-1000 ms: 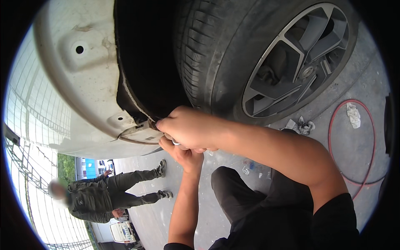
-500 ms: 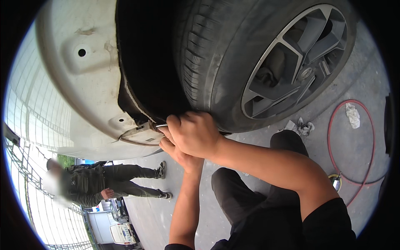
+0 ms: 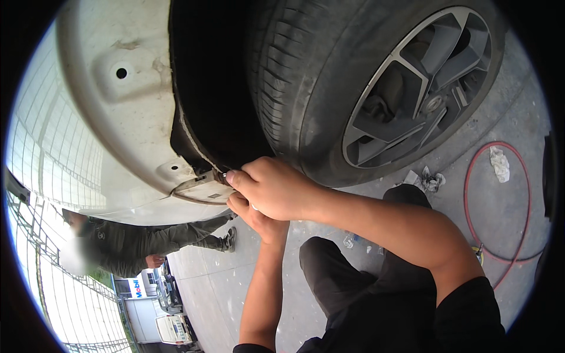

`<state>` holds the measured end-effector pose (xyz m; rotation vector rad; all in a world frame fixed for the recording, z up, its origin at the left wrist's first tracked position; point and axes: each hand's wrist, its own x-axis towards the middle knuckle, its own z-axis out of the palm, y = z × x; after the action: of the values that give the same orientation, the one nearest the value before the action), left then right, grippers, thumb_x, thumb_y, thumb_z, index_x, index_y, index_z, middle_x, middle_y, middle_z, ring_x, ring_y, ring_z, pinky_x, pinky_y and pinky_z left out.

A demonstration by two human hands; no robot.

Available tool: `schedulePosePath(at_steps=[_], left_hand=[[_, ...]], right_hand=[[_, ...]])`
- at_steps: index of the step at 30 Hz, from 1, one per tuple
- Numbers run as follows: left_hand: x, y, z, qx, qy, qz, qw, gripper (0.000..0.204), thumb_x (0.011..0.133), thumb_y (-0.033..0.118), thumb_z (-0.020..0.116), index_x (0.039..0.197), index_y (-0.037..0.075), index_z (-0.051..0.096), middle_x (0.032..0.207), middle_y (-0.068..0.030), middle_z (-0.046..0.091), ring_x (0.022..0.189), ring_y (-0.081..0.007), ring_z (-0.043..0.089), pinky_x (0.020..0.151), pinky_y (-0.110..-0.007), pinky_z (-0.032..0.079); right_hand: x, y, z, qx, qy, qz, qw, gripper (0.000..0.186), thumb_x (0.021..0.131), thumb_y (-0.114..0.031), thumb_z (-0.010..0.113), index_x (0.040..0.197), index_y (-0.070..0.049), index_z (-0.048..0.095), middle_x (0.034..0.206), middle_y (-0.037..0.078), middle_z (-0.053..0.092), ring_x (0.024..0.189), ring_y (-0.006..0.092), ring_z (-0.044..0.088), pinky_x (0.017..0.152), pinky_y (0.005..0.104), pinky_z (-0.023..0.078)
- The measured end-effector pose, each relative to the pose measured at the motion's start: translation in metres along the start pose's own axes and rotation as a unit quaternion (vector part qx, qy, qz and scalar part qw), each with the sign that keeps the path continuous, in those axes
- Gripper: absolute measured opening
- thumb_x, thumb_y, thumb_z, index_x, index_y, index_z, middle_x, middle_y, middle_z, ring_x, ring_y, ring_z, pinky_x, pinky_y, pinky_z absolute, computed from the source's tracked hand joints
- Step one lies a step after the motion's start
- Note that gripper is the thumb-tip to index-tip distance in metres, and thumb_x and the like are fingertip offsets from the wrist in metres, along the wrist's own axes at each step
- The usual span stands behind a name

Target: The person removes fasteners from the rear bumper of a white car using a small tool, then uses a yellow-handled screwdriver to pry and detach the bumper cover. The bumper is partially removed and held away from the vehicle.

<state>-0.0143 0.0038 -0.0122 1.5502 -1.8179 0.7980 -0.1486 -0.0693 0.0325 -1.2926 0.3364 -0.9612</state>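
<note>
My right hand [image 3: 276,187] is closed at the lower corner of the white car body panel [image 3: 141,126], its thumb lying along the top. A small shiny metal tip [image 3: 225,175] shows just beyond that thumb; what it belongs to is hidden in the grip. Directly underneath, my left hand [image 3: 259,222] is curled against the panel's lower edge, partly covered by the right. A small white spot shows between the two hands, too little to name. Dark wheel-arch lining [image 3: 206,82] with a frayed edge ends right at my fingers.
The tyre [image 3: 294,88] and its grey alloy wheel [image 3: 424,94] rise close to my right hand. On the concrete floor lie a red hose [image 3: 468,188] and crumpled paper [image 3: 429,179]. A person [image 3: 135,241] in dark clothes stands to the left; parked vehicles [image 3: 173,326] are behind.
My right hand has turned, and its thumb now lies flatter, hiding more of the shiny metal piece. The person at the left has shifted and is more covered by the car body.
</note>
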Motion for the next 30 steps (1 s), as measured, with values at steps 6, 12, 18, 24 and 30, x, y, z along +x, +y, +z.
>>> schedulePosePath(at_steps=[6, 12, 18, 24, 30], left_hand=[[-0.006, -0.003, 0.001, -0.013, -0.013, -0.024, 1.0, 0.025, 0.078, 0.016, 0.069, 0.097, 0.004, 0.059, 0.099, -0.0097, 0.05, 0.092, -0.0302, 0.042, 0.079, -0.04, 0.033], [-0.009, -0.006, -0.005, -0.003, -0.034, -0.031, 0.999, 0.009, 0.085, 0.009, 0.06, 0.087, 0.001, 0.063, 0.108, -0.0132, 0.056, 0.102, -0.033, 0.046, 0.088, -0.042, 0.037], [-0.001, -0.004, 0.002, -0.001, -0.008, 0.009, 1.0, 0.029, 0.077, 0.012, 0.07, 0.103, 0.002, 0.059, 0.107, -0.0124, 0.052, 0.092, -0.0304, 0.043, 0.08, -0.041, 0.033], [0.002, 0.002, -0.002, 0.021, -0.046, -0.008, 0.999, 0.033, 0.084, 0.017, 0.063, 0.112, -0.001, 0.058, 0.119, -0.0133, 0.052, 0.096, -0.0307, 0.043, 0.084, -0.04, 0.033], [0.0, 0.0, -0.006, 0.023, -0.068, 0.0, 0.997, 0.031, 0.085, 0.015, 0.062, 0.112, -0.001, 0.059, 0.114, -0.012, 0.053, 0.092, -0.0295, 0.043, 0.081, -0.037, 0.036]], right_hand=[[0.007, 0.002, -0.003, 0.04, -0.046, 0.016, 0.998, 0.043, 0.095, -0.027, 0.046, 0.064, 0.002, 0.055, 0.052, 0.014, 0.054, 0.046, 0.023, 0.052, 0.047, 0.0389, 0.041], [0.018, -0.028, -0.021, 0.185, -0.186, 0.254, 0.931, 0.035, 0.093, -0.023, 0.042, 0.064, -0.005, 0.049, 0.047, 0.003, 0.039, 0.037, 0.0137, 0.035, 0.035, 0.0335, 0.027], [0.012, 0.001, -0.004, -0.054, -0.063, -0.029, 0.996, 0.034, 0.095, -0.023, 0.048, 0.076, 0.003, 0.06, 0.058, 0.017, 0.055, 0.05, 0.0292, 0.056, 0.048, 0.0386, 0.044], [0.013, 0.033, 0.012, -0.344, 0.235, -0.341, 0.842, 0.031, 0.083, -0.022, 0.065, 0.063, -0.008, 0.045, 0.047, 0.009, 0.049, 0.041, 0.0234, 0.053, 0.036, 0.0346, 0.042], [0.009, 0.041, 0.015, -0.331, 0.241, -0.327, 0.852, 0.031, 0.087, -0.02, 0.06, 0.062, -0.007, 0.046, 0.047, 0.009, 0.05, 0.041, 0.0231, 0.053, 0.036, 0.0351, 0.041]])
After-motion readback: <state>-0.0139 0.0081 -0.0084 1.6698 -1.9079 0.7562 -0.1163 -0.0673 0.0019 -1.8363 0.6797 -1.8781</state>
